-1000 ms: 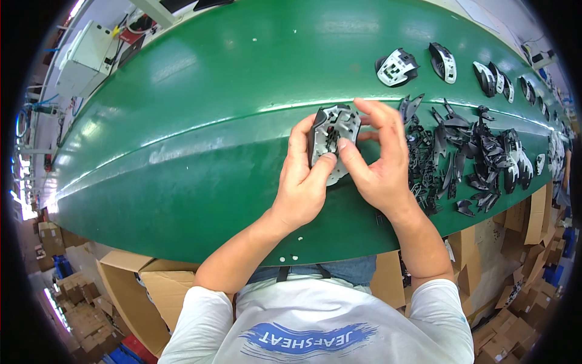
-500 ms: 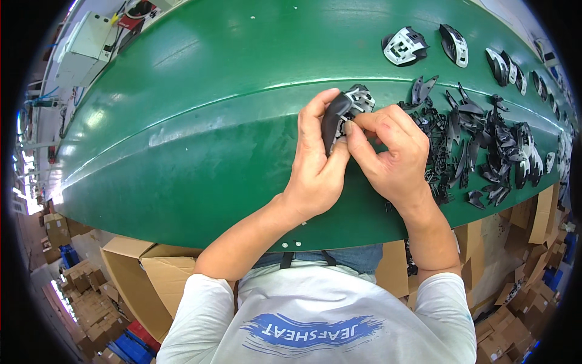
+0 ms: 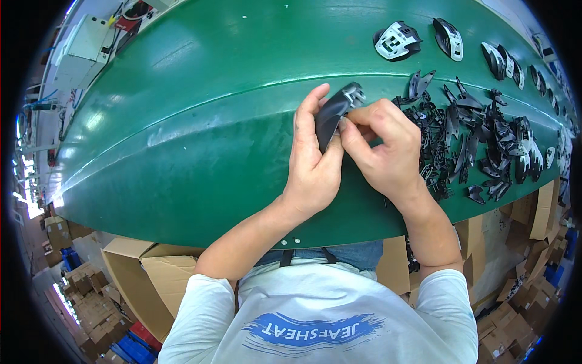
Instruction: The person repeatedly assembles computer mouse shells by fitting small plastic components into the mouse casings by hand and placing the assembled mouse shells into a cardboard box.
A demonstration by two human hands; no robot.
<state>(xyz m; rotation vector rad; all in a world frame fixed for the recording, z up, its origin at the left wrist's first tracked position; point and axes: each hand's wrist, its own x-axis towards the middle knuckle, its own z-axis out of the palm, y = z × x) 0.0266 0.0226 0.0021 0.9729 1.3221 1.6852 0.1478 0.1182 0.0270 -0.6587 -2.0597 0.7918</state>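
Observation:
A dark grey mouse shell (image 3: 330,116) with a pale inner frame at its far end is held tilted above the table. My left hand (image 3: 312,167) grips it, fingers behind its left side and thumb along its near edge. Against the shell's right edge, the thumb and forefinger of my right hand (image 3: 386,145) are pinched together. Whatever lies between those fingertips is hidden. The shell's smooth outer face shows, and most of its inside is turned out of sight.
To the right on the green table (image 3: 218,170) lies a heap of small black plastic parts (image 3: 433,142) and curved pieces (image 3: 464,133). Beyond it stand black-and-white shells (image 3: 397,41) in a row. Open cardboard boxes (image 3: 170,279) sit below the near edge.
The shell has rolled in my left hand, so more of its dark outer face shows and less of its inside. Both hands have shifted slightly left; the right stays pinched at its edge.

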